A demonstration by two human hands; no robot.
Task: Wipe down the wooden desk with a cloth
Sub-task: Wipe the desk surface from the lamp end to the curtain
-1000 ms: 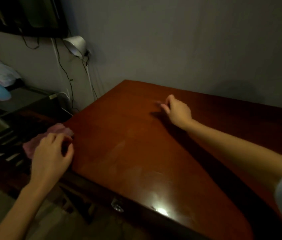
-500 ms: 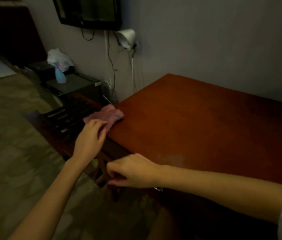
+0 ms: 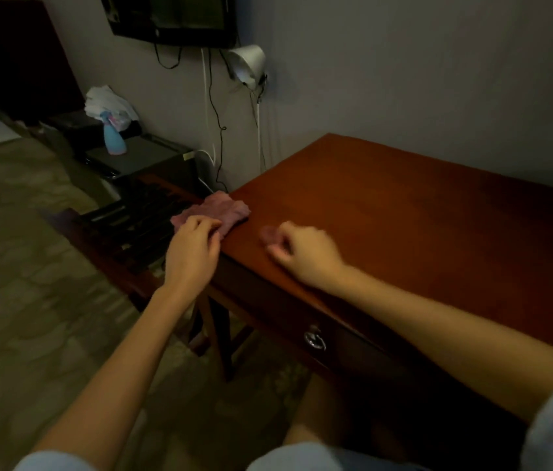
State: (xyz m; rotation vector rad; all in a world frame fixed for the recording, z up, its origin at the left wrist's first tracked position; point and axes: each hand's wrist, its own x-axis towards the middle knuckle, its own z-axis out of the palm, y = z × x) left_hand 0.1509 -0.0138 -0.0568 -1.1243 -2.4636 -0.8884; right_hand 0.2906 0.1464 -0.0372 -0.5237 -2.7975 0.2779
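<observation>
Lying bunched on the left corner of the wooden desk (image 3: 404,226), the pink cloth (image 3: 222,209) hangs partly over the edge. The left hand (image 3: 193,254) grips its near edge with bent fingers. The right hand (image 3: 307,258), blurred, is over the desktop just right of the cloth, clear of it, fingers curled on nothing.

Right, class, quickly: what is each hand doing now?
Left hand: grips the cloth.
Right hand: fingers curled, blurred; cannot tell if holding anything.
</observation>
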